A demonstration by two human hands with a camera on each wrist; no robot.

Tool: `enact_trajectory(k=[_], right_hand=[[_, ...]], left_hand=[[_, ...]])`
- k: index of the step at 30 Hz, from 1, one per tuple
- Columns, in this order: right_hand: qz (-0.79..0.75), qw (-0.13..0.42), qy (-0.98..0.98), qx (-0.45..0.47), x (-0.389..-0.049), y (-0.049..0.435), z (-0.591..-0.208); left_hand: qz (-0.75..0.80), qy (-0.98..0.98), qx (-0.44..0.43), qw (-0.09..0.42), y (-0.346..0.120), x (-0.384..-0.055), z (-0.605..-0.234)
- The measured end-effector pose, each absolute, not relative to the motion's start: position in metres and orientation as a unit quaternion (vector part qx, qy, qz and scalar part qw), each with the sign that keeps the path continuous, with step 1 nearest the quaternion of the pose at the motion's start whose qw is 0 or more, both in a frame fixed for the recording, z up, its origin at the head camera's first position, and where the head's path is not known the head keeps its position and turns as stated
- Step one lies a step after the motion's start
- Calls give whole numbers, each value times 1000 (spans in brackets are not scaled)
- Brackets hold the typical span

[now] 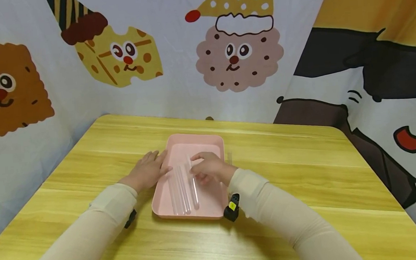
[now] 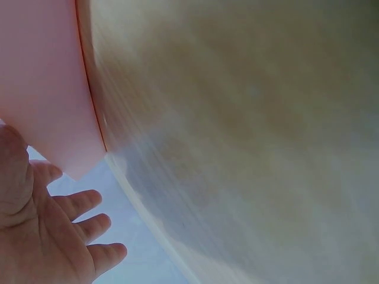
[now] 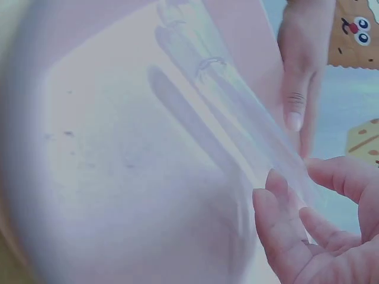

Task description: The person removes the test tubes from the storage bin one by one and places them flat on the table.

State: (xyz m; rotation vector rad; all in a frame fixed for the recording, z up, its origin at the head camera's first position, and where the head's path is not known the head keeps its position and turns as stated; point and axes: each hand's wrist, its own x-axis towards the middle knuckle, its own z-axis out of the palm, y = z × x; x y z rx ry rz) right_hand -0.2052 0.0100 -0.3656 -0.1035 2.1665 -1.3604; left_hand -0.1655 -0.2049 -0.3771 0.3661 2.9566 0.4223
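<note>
A pink tray (image 1: pixel 213 204) lies on the wooden table, with several clear test tubes (image 1: pixel 180 192) side by side in its left half. My right hand (image 1: pixel 212 168) is over the tray and pinches the upper part of another clear test tube (image 1: pixel 195 195), just right of the row. The right wrist view shows that tube (image 3: pixel 237 100) slanting away from the fingertips, its rounded end low over the tray floor. At the tray's left rim rests my left hand (image 1: pixel 147 171), fingers spread; in the left wrist view its fingers (image 2: pixel 89 228) look straight beside the tray wall.
Just outside the tray's right rim, a clear tube-like piece (image 1: pixel 229 157) lies on the table (image 1: pixel 286 160), partly hidden by my right arm. Behind the table hangs a cloth (image 1: pixel 176 96) printed with cartoon figures.
</note>
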Motion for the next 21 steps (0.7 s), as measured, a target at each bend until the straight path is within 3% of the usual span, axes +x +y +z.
enact_trajectory(k=[21], right_hand=[[-579, 259, 773, -32, -206, 25, -352]], left_hand=[[138, 980, 125, 65, -204, -165, -377]])
